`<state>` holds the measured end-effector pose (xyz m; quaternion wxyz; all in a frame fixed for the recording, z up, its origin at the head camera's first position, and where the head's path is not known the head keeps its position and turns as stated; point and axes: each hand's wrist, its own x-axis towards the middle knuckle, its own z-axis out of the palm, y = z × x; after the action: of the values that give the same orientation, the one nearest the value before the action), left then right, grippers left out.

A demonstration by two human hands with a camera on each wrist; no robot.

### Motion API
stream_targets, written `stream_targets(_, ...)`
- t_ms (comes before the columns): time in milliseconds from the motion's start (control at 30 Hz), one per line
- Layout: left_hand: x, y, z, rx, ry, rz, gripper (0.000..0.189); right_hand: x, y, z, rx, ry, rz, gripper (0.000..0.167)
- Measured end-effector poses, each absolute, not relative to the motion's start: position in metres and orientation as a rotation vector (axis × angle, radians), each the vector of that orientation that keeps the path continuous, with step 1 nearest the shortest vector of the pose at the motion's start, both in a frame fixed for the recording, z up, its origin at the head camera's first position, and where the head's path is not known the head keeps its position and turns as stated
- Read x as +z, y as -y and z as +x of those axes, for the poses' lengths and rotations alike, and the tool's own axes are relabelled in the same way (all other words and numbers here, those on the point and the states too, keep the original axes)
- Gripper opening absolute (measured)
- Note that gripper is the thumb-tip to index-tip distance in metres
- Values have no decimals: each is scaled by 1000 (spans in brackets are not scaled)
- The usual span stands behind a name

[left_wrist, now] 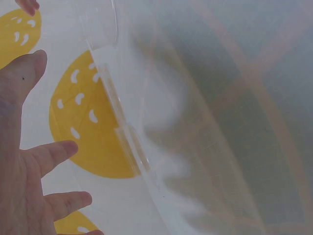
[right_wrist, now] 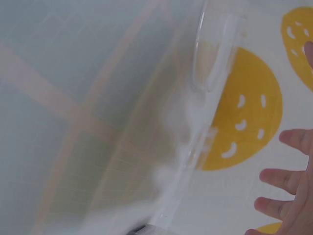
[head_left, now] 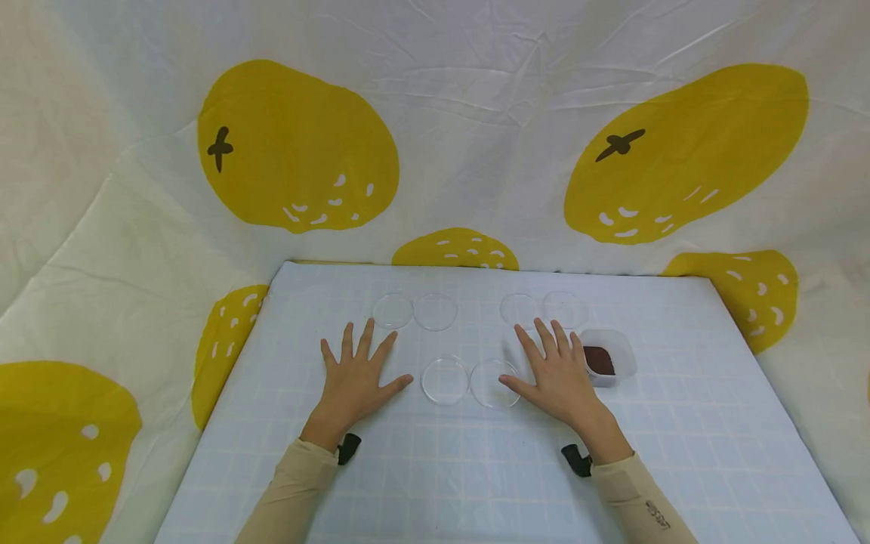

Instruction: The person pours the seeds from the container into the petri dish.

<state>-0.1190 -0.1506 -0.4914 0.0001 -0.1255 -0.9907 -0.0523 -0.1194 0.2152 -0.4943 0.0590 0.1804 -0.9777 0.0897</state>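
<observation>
My left hand (head_left: 353,381) is spread, palm down, at the left of the table with nothing in it. My right hand (head_left: 560,381) is spread the same way on the right; its thumb overlaps a clear round dish (head_left: 485,385) in the head view. Beside that dish lies another clear dish (head_left: 445,381). Farther back are a left pair, with one dish (head_left: 393,310) near my left fingertips and one dish (head_left: 436,312) beside it, and a right pair, one dish (head_left: 565,308) beyond my right fingertips. Whether the hands touch the table cannot be told.
A clear plastic tub (head_left: 627,357) holding dark brown material (head_left: 600,360) stands just right of my right hand, partly behind it. A pale checked cloth covers the table (head_left: 435,483). White fabric with yellow fruit prints (head_left: 476,151) hangs behind the far edge and at the sides.
</observation>
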Motion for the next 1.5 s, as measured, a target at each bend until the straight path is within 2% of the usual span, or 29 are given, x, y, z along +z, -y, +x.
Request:
stream_targets(867,-487,152,-117,-364,3101,-416,92,-479,-216,-112,329,2906,586,87)
stream_targets(1200,-487,157,-122,-500,3004,-453,82,-468,-222,-110,372,2844,590,81)
stream_targets(1500,-481,162,-128,-568,2896,-519,81,-461,-234,-108,380,2812,539,79)
